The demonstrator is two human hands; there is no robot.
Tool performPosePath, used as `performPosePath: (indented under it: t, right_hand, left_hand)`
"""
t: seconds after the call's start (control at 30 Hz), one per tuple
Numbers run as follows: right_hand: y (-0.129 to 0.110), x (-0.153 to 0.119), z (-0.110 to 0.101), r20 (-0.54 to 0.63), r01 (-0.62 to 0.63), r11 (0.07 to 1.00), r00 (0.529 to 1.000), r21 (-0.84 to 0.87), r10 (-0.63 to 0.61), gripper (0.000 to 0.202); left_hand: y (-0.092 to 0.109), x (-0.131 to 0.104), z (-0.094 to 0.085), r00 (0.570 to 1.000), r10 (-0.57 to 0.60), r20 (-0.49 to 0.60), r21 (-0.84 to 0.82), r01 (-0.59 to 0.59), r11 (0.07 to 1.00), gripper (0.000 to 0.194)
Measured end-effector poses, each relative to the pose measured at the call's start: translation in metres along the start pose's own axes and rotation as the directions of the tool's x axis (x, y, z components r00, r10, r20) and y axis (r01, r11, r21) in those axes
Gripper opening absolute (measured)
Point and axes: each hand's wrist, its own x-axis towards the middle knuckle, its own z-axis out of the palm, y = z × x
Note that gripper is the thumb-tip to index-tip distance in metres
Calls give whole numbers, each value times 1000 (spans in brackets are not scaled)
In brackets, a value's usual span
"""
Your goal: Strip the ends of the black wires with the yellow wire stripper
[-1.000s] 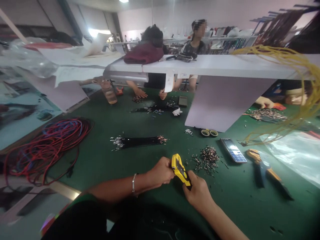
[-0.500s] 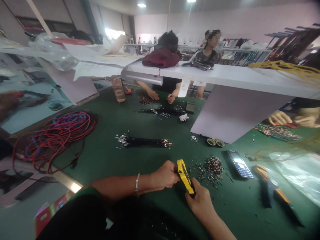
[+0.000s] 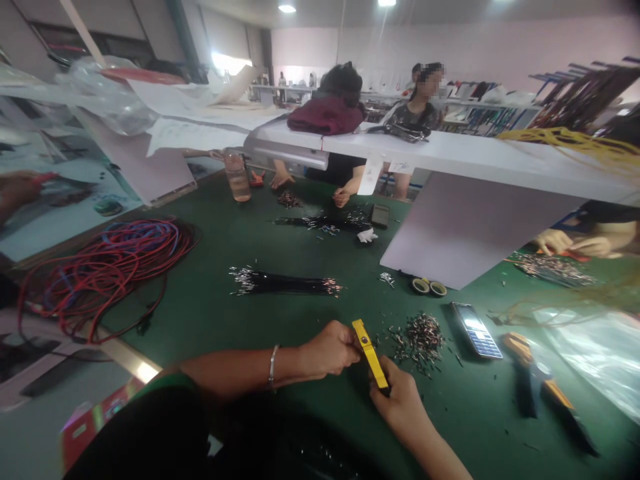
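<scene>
In the lower middle of the frame, the yellow tool [image 3: 374, 363] slants over the green tabletop [image 3: 200, 323], its upper end beside the left hand [image 3: 331, 348] and its lower end in the right hand [image 3: 404, 397]. The right hand is wrapped around that lower end; the left is closed, fingers curled in, but whether it pinches anything is hidden. The likeliest mishap, I judge, lies where the two meet: the left fingertips sit so near the tool's head that a squeeze made a little off line could nip them. With the grip only at the lower end, the head could also swing aside under a push.

Just right of the tool, a loose pile of small pieces [image 3: 425, 339] has scattered edges; a knock from the right hand could spread them towards the phone [image 3: 476, 330]. At centre, the bundle of black wires [image 3: 290, 283] shows no tie that I can make out, so a brush from the left forearm could splay its ends. At lower right, the orange-handled tool [image 3: 550, 383] could be bumped if the right elbow swings wide.
</scene>
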Motion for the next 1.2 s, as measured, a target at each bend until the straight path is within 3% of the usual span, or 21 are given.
performPosePath:
  t: [0.37, 0.97, 1.1, 1.2]
  right_hand:
    - [-8, 0, -8, 21, -27, 993, 999, 117, 25, 10]
    - [-4, -1, -8, 10, -53, 992, 999, 113, 52, 7]
    - [-9, -2, -7, 29, -106, 963, 994, 248, 102, 10]
    - [-13, -2, -8, 144, -217, 889, 974, 402, 173, 11]
  left_hand:
    - [-2, 2, 1, 1000, -24, -17, 4, 24, 1000, 16]
    - [0, 0, -1, 998, 43, 43, 41, -44, 998, 4]
    - [-2, 2, -1, 999, 43, 20, 47, -44, 998, 8]
    - [-2, 3, -1, 998, 62, 5, 65, -62, 996, 8]
